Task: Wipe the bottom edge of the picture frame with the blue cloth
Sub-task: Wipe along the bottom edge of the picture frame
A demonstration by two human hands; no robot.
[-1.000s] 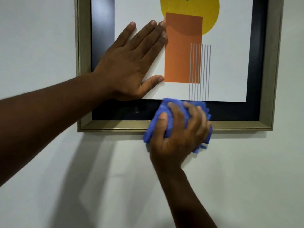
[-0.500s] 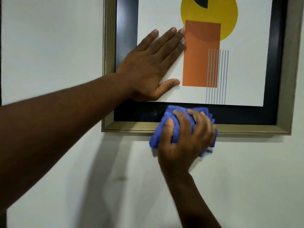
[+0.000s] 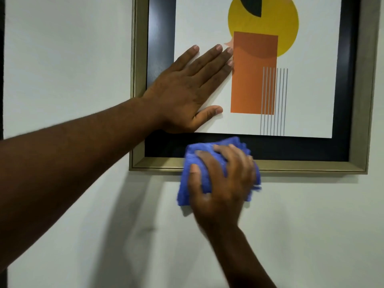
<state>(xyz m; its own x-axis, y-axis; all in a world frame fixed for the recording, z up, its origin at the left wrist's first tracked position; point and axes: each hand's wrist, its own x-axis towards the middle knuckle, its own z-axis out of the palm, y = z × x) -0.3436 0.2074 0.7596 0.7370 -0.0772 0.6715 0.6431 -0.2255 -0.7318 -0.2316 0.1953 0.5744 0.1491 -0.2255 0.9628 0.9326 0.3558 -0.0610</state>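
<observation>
A gold picture frame (image 3: 301, 166) with a black inner border hangs on a white wall; its print shows a yellow circle, an orange rectangle and grey lines. My left hand (image 3: 187, 90) lies flat and spread on the print's lower left part. My right hand (image 3: 220, 183) grips a bunched blue cloth (image 3: 187, 183) and presses it against the bottom edge of the frame, left of its middle. The cloth covers part of the bottom rail and hangs below it over the wall.
The white wall (image 3: 62, 59) surrounds the frame. My arms cast shadows on the wall below the frame. A dark vertical strip (image 3: 1, 69) runs along the far left edge of the view.
My right hand and the cloth have slid left along the bottom rail. The view has shifted, so the frame sits further right and lower. My left hand has stayed flat on the print.
</observation>
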